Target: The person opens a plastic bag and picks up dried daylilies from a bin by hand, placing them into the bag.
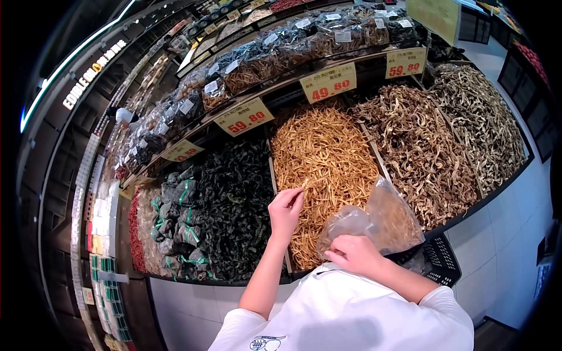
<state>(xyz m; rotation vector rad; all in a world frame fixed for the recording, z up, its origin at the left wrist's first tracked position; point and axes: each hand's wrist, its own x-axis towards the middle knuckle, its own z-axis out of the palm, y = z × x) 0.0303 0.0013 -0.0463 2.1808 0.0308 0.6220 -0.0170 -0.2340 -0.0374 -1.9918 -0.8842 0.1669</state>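
My left hand (pixel 285 212) is over the left edge of the bin of golden-brown dried strands (pixel 319 149). Its thumb and fingers are pinched together on a thin strand. A clear plastic bag (pixel 393 212) with some of the same strands inside rests on the front right of that bin. At the bag's near left side, my right hand (pixel 353 253) has its fingers curled against the plastic, closed on it.
Dark dried pieces (pixel 237 202) fill the bin at left; brown dried strips (pixel 418 149) lie at right. Price signs (pixel 328 82) and packaged goods (pixel 281 50) line the back. A black crate (pixel 442 260) stands below the front edge. Another person (pixel 122 116) is far left.
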